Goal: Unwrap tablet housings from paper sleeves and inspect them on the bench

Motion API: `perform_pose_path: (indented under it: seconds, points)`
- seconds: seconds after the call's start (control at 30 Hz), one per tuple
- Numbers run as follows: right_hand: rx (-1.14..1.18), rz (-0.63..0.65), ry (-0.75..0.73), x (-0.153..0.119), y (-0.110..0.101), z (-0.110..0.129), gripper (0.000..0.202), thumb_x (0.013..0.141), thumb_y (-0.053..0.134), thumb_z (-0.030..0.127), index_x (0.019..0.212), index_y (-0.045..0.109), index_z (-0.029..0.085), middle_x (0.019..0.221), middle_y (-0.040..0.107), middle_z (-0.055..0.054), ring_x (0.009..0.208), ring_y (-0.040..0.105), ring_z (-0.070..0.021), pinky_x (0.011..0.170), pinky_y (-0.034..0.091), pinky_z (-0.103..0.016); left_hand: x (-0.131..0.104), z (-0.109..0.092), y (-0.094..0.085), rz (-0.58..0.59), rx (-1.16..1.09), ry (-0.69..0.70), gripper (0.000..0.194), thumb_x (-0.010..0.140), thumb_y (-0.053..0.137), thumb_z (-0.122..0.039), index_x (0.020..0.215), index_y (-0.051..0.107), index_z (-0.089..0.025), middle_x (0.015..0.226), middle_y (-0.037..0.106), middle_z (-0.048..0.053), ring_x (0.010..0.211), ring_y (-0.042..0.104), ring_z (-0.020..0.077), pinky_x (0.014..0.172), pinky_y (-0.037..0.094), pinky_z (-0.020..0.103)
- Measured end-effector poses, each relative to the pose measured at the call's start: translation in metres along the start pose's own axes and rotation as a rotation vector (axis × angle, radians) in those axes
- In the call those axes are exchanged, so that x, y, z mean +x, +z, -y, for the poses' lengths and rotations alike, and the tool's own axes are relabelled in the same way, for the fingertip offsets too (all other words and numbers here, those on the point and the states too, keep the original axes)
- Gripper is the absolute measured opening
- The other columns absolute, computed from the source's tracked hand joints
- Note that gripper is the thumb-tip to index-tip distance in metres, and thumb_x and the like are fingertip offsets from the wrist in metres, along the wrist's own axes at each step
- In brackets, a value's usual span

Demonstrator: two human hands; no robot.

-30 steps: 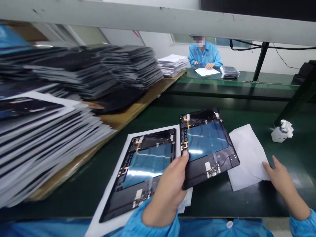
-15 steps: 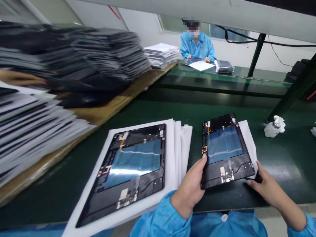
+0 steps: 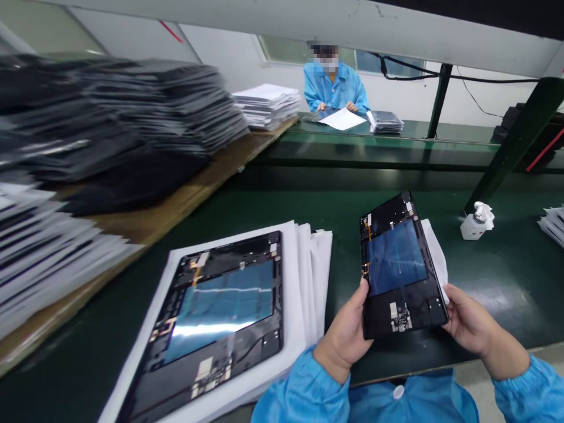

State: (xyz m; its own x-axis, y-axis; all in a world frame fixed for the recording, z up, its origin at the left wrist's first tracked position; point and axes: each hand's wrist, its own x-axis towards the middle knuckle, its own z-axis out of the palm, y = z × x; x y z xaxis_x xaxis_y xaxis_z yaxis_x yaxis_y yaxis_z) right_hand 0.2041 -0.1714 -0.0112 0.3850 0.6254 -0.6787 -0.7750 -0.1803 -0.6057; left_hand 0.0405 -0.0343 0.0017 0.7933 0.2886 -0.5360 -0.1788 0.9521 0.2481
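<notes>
A tablet body without its cover (image 3: 399,258) is tilted up in front of me, its blue panel and a small circuit board showing. My left hand (image 3: 348,332) is closed round its lower left edge, thumb on the near side. At its lower right corner, my right hand (image 3: 469,323) is closed on the edge, fingers partly hidden behind. A white cloth or sheet (image 3: 435,249) sticks out from behind the tablet's right side, touching the right fingers. A second open tablet body (image 3: 224,314) lies to the left on stacked white sheets (image 3: 319,276).
Stacks of dark panels (image 3: 163,106) and layered white sheets (image 3: 57,258) fill the wooden shelf (image 3: 176,211) at left. A white dispenser bottle (image 3: 473,228) stands at right on the green bench (image 3: 497,282). Across it, a person in blue (image 3: 337,88) handles a panel. A green post (image 3: 515,141) rises at right.
The view has shifted slightly to the right. My right hand has closed in on the tablet's lower right corner, and the tablet is tilted a little more. The hand at far left has left view.
</notes>
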Motion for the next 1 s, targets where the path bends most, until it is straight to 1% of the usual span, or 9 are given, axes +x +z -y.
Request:
perform_pose_path:
  seconds: [0.17,0.27,0.37,0.5,0.57,0.67,0.73,0.83,1.0]
  points:
    - [0.167,0.069,-0.017,-0.002,0.007,-0.005,0.016,0.083,0.054,0.022,0.097,0.050,0.016,0.075,0.058,-0.003,0.061,0.058,-0.0139,0.048,0.048,-0.023,-0.002,0.003,0.001,0.045,-0.004,-0.102,0.050,0.083,0.045,-0.041,0.124,0.045,-0.012,0.100,0.063,0.012,0.102,0.055,0.0245,0.097,0.035,0.040]
    - [0.256,0.056,-0.045,-0.001,0.010,-0.006,0.011,0.084,0.052,0.021,0.093,0.051,0.015,0.067,0.058,-0.001,0.056,0.058,-0.0123,0.049,0.049,-0.023,-0.005,0.009,-0.003,0.084,-0.027,-0.143,0.051,0.083,0.044,-0.043,0.123,0.046,-0.012,0.102,0.062,0.012,0.105,0.053,0.0250,0.098,0.033,0.040]
    - [0.323,0.035,-0.070,0.002,0.012,-0.006,0.010,0.084,0.052,0.019,0.091,0.053,0.012,0.066,0.059,-0.001,0.056,0.058,-0.0112,0.054,0.051,-0.023,-0.007,0.016,-0.008,0.131,-0.050,-0.186,0.052,0.083,0.041,-0.045,0.122,0.047,-0.010,0.105,0.061,0.013,0.108,0.051,0.0259,0.099,0.031,0.041]
    - [0.362,0.042,-0.103,-0.003,0.016,-0.005,0.018,0.073,0.064,0.013,0.088,0.054,0.015,0.071,0.063,-0.001,0.062,0.060,-0.0107,0.060,0.051,-0.020,-0.007,0.023,-0.013,0.213,-0.042,-0.245,0.055,0.083,0.039,-0.048,0.120,0.049,-0.008,0.108,0.059,0.015,0.111,0.047,0.0269,0.101,0.029,0.041]
    - [0.355,0.058,-0.108,-0.009,0.020,-0.004,0.025,0.069,0.068,0.015,0.090,0.055,0.017,0.076,0.064,-0.002,0.067,0.061,-0.0131,0.064,0.052,-0.022,-0.004,0.025,-0.013,0.224,-0.034,-0.226,0.055,0.084,0.038,-0.048,0.119,0.050,-0.007,0.108,0.059,0.015,0.112,0.046,0.0261,0.101,0.028,0.040]
    - [0.327,0.060,-0.143,-0.019,0.024,-0.006,0.036,0.067,0.070,0.021,0.099,0.054,0.019,0.087,0.065,-0.003,0.078,0.062,-0.0168,0.069,0.052,-0.028,0.005,0.024,-0.012,0.155,-0.028,-0.119,0.049,0.084,0.041,-0.044,0.116,0.052,-0.008,0.106,0.061,0.013,0.112,0.047,0.0239,0.102,0.028,0.037]
    - [0.306,0.027,-0.187,-0.021,0.025,-0.010,0.045,0.063,0.072,0.019,0.103,0.052,0.022,0.090,0.064,-0.001,0.079,0.061,-0.0159,0.071,0.052,-0.028,0.012,0.021,-0.010,0.087,-0.030,-0.042,0.044,0.084,0.043,-0.040,0.114,0.054,-0.009,0.103,0.062,0.012,0.109,0.049,0.0227,0.102,0.029,0.036]
    - [0.265,-0.039,-0.246,-0.016,0.026,-0.016,0.051,0.058,0.073,0.014,0.102,0.049,0.024,0.086,0.064,0.002,0.077,0.061,-0.0135,0.073,0.051,-0.026,0.022,0.013,-0.004,0.019,-0.035,0.039,0.041,0.085,0.044,-0.036,0.114,0.053,-0.009,0.100,0.063,0.011,0.106,0.052,0.0219,0.101,0.032,0.036]
    - [0.144,-0.125,-0.296,0.000,0.025,-0.025,0.046,0.060,0.071,0.021,0.100,0.048,0.023,0.071,0.060,0.004,0.070,0.060,-0.0132,0.070,0.051,-0.026,0.024,0.002,0.010,-0.073,0.008,0.124,0.043,0.085,0.043,-0.034,0.118,0.049,-0.006,0.098,0.063,0.013,0.100,0.056,0.0223,0.097,0.038,0.037]
